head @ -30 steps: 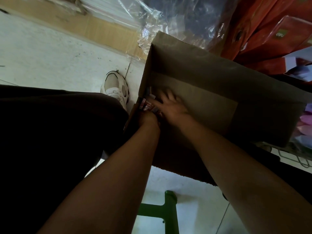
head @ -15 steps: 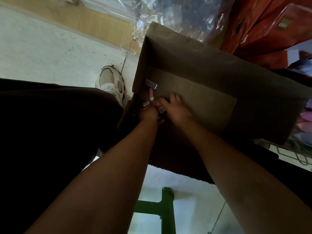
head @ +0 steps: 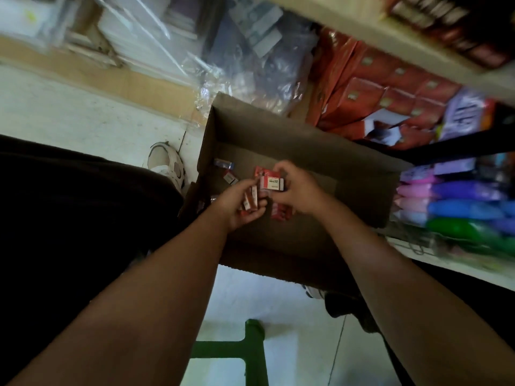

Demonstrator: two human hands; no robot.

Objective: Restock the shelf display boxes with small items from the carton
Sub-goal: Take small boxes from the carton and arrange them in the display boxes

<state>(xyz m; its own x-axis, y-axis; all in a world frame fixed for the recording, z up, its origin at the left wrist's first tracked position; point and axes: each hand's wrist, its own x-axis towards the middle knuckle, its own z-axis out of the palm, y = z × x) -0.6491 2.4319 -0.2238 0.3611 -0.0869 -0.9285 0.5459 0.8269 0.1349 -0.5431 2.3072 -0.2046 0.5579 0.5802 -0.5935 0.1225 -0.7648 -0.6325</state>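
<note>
Brown corrugated cardboard carton (head: 281, 140) stands open on the pale tiled floor (head: 83, 118), directly beneath both hands. Left hand (head: 239, 203) is cupped palm-up around several small red-and-white packets (head: 250, 200). Right hand (head: 299, 188), just beside it, pinches a small red-and-white rectangular box (head: 271, 183) between thumb and fingers. More loose small packets (head: 230, 178) lie on the carton bottom, beyond the left hand. Right of the right hand, shelving (head: 457, 147) carries orange-red boxes (head: 390, 87) and pink, purple, blue and green soft packs (head: 459, 207). Crumpled clear plastic wrap (head: 223, 73) lies beyond the carton. A green metal frame (head: 250, 349) stands on the floor below the forearms. A white shoe (head: 167, 165) rests left of the carton.
</note>
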